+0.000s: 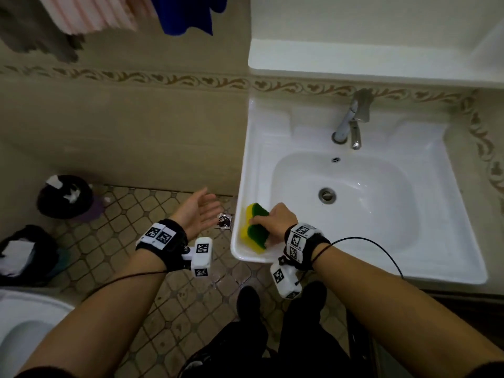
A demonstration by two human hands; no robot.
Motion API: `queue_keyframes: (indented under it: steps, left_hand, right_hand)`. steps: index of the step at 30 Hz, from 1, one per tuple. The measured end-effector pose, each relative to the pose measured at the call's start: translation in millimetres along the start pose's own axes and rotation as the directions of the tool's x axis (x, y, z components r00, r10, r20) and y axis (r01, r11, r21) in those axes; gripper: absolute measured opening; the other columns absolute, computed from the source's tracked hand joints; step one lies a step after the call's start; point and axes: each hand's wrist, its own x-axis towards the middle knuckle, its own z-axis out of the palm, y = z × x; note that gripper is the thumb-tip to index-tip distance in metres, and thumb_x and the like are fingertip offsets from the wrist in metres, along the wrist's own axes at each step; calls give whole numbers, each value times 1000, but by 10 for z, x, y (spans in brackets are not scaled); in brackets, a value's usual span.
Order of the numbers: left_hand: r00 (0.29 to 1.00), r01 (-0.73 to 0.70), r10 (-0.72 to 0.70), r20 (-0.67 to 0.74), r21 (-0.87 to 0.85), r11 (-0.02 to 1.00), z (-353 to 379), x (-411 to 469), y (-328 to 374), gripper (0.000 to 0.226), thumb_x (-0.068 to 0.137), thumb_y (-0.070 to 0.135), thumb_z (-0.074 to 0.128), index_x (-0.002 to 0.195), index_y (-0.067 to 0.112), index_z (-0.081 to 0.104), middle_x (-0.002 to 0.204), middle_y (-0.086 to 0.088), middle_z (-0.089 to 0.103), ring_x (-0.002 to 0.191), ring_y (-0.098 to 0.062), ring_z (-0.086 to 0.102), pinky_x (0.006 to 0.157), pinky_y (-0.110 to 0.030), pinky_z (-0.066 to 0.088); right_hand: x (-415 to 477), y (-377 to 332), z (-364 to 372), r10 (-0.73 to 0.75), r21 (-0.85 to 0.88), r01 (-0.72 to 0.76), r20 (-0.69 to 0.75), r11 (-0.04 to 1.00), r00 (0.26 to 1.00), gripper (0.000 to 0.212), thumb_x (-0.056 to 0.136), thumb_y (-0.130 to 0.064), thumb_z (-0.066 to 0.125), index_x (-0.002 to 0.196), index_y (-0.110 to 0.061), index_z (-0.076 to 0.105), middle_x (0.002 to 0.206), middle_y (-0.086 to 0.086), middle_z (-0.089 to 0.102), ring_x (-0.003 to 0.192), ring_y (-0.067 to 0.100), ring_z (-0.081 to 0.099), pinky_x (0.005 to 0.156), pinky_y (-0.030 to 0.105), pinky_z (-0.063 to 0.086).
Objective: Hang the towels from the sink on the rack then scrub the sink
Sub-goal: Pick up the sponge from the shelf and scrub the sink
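A white sink (pixel 450 241) stands at the right with an empty basin and a metal drain (pixel 327 195). My right hand (pixel 275 223) grips a yellow and green sponge (pixel 255 229) on the sink's front left rim. My left hand (pixel 199 212) hovers open, palm up, over the floor just left of the sink, holding nothing. Towels hang at the top left: a pink striped towel (pixel 92 15), a blue towel (pixel 188 15) and a grey towel (pixel 35 36).
A chrome faucet (pixel 351 121) rises at the sink's back. A white shelf (pixel 354 61) sits above it. On the tiled floor are a black bin (pixel 65 197), a dark bag (pixel 27 255), a floor drain (pixel 225 221) and a toilet (pixel 24 323) at lower left.
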Motion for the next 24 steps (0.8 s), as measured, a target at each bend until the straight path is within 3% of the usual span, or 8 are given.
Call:
queue_keyframes:
  steps: [5,8,11,13,16,19,22,24]
  left_hand:
    - [1000,-1,0,-20,-33,999,-74,4,-45,37,97,45,51,113,14,62,117,-8,65,107,-21,63,81,-36,51]
    - [1000,0,-1,-31,-44,999,-140,16,-74,37,97,43,53,116,12,62,118,-9,66,108,-23,63,87,-38,51]
    - [999,5,-7,-42,-52,999,-183,41,-98,36,97,41,54,116,11,62,119,-11,66,109,-25,63,101,-42,48]
    - [999,4,-6,-42,-47,999,-183,51,-74,34,97,40,53,114,12,62,118,-11,65,109,-24,63,102,-42,47]
    - [999,-4,2,-46,-46,999,-159,61,0,31,99,40,51,108,13,62,115,-9,65,102,-22,63,90,-38,49]
    - [999,-14,11,-40,-62,998,-155,85,90,31,100,39,49,108,12,62,116,-9,64,104,-21,62,88,-37,49]
    - [999,-16,13,-38,-78,997,-161,119,144,33,100,39,48,110,12,62,116,-10,64,105,-22,61,87,-37,49]
    - [999,-15,11,-46,-78,997,-147,147,152,32,100,39,48,110,12,62,116,-9,64,104,-21,61,88,-36,48]
  right_hand:
    - [25,41,251,7,-77,-2,65,997,998,69,51,-60,81,97,-14,60,91,8,72,72,28,71,52,29,56]
    - [116,-24,254,26,96,-33,68,995,997,54,58,-48,85,88,-10,62,85,9,72,63,24,71,42,23,52]
    - [208,-114,186,25,400,-32,22,916,999,41,64,-37,87,79,-11,59,91,17,73,75,32,74,67,45,62]
    - [262,-246,85,-2,485,35,-68,874,998,40,65,-35,86,78,-17,52,96,19,71,79,34,71,69,47,61]
    - [222,-421,-14,-149,274,194,-176,942,973,37,63,-39,81,82,-31,50,86,3,67,73,21,66,55,27,50]
    - [126,-431,89,-393,-26,392,-31,919,919,36,61,-33,80,86,-37,55,78,-8,60,69,12,61,50,16,41]
    - [107,-357,219,-526,-291,535,116,793,843,49,61,-34,79,97,-41,46,96,-2,49,82,18,56,60,20,42]
    - [179,-391,178,-541,-355,532,85,769,837,50,66,-32,78,102,-37,45,102,0,48,86,22,56,66,25,44]
